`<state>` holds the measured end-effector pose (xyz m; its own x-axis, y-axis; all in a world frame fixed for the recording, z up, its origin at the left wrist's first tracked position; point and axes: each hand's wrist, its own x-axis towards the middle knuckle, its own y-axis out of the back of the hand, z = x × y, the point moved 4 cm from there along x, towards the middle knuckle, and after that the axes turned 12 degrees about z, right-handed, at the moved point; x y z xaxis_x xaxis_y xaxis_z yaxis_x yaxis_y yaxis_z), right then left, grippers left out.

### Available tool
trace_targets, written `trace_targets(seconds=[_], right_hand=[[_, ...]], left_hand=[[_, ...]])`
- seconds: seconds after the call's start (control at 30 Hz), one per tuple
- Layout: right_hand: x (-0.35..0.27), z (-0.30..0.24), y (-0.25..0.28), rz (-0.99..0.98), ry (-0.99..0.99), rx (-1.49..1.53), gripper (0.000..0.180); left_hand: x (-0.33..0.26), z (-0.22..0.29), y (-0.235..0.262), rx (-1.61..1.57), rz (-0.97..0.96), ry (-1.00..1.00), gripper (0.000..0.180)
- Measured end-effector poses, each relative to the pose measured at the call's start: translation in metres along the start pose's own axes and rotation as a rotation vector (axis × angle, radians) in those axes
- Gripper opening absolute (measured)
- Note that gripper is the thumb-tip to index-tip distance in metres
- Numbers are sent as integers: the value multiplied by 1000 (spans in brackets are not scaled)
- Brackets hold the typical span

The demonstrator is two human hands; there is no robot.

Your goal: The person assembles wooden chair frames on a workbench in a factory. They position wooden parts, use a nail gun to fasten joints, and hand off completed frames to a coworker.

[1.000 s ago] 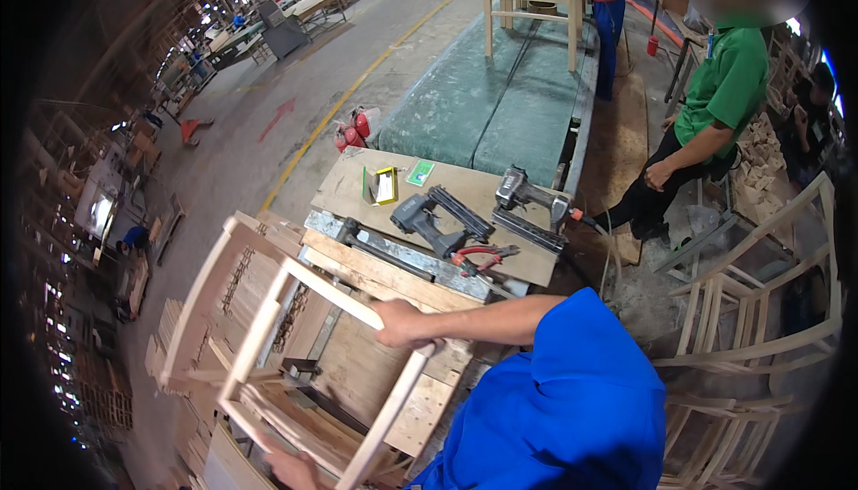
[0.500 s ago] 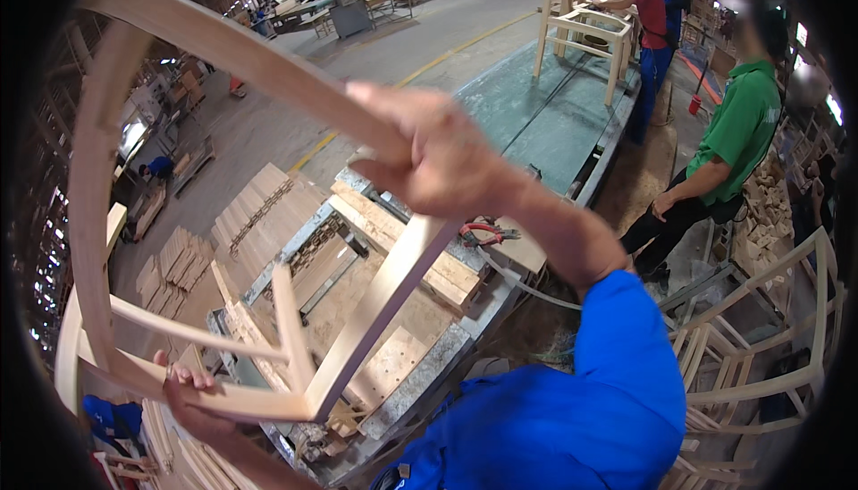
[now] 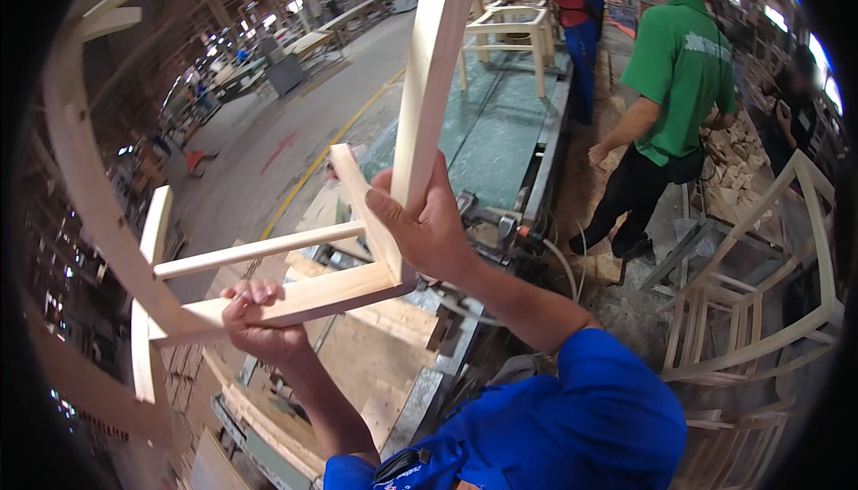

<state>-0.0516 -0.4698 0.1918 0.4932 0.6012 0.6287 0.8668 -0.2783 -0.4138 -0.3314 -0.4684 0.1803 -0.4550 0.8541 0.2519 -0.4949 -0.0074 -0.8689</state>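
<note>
A pale, unfinished wooden chair frame [image 3: 304,300] is held up in front of me, tilted, with its upper parts running past the top of the picture. My left hand [image 3: 261,322] is wrapped around its lower rail from below, fingers curled over the top edge. My right hand [image 3: 433,226] grips the upright post [image 3: 433,79] close to the corner where it meets that rail. Inside the frame, a thin crossbar [image 3: 259,250] runs to a short slanted leg piece [image 3: 366,208] beside my right hand. The palm side of the right hand is partly hidden by the post.
Below the frame is a workbench [image 3: 420,418] with wooden boards on it. A hose [image 3: 567,266] loops off its right side. Beyond stretches a green-topped table [image 3: 500,132] bearing another chair frame [image 3: 509,43]. A person in green [image 3: 675,79] stands right, near stacked chair frames [image 3: 760,311].
The chair frame has turned and risen. My right hand has shifted from a long upper bar to the post near the corner; my left hand has come up and rightward with the lower rail.
</note>
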Motion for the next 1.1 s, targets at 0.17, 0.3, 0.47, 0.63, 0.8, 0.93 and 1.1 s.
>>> trace_targets(seconds=[0.17, 0.3, 0.47, 0.63, 0.8, 0.93, 1.1], right_hand=[[75, 77, 92, 221, -59, 50, 30], [124, 132, 168, 353, -148, -108, 32], [170, 203, 241, 508, -313, -155, 32], [200, 276, 280, 580, -451, -230, 38], [237, 355, 300, 627, -534, -178, 39], [276, 432, 295, 577, -579, -65, 37], [382, 523, 341, 491, -599, -189, 20]], left_hand=[[25, -159, -36, 131, 31, 188, 23], [49, -291, -42, 69, 12, 517, 21], [69, -421, -42, 239, 104, 646, 25], [101, -504, -34, 335, 63, 744, 11], [144, -560, -39, 383, 72, 822, 27], [204, -553, -29, 844, -182, 829, 41], [196, -496, -1, 995, -394, 702, 49]])
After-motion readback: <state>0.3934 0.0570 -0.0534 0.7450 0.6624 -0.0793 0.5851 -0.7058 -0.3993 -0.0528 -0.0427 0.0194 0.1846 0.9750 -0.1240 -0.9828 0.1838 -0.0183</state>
